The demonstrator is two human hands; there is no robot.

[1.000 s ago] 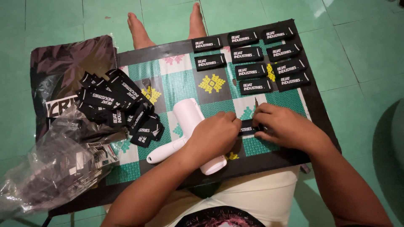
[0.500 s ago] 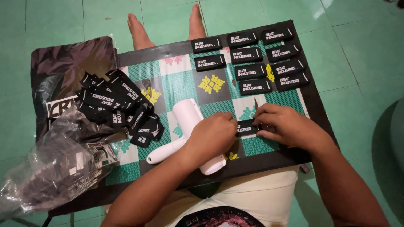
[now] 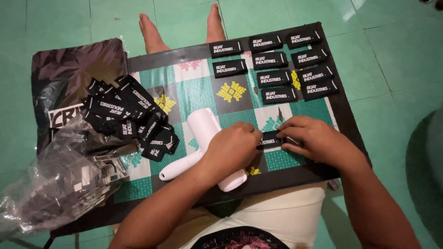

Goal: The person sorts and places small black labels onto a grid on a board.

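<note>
Not much has changed from a moment ago: both hands stay low on the small black rubber patch [image 3: 271,139], so the pressing work goes on. The left hand [image 3: 233,148] has its grip closed on one end of the patch, and the right hand [image 3: 314,139] pinches the other end, flat on the green, white and yellow checked board [image 3: 203,92]. A smooth white plastic tool [image 3: 203,133] lies under the left arm, a loose heap of bendy black patches [image 3: 127,115] sits to the left by a crinkly clear plastic bag [image 3: 55,189], and neat rows of black patches [image 3: 277,64] lie at the top.

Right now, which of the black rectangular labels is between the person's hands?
The black rectangular label pinched between the left hand and right hand; the others lie untouched in rows or heaped.
</note>
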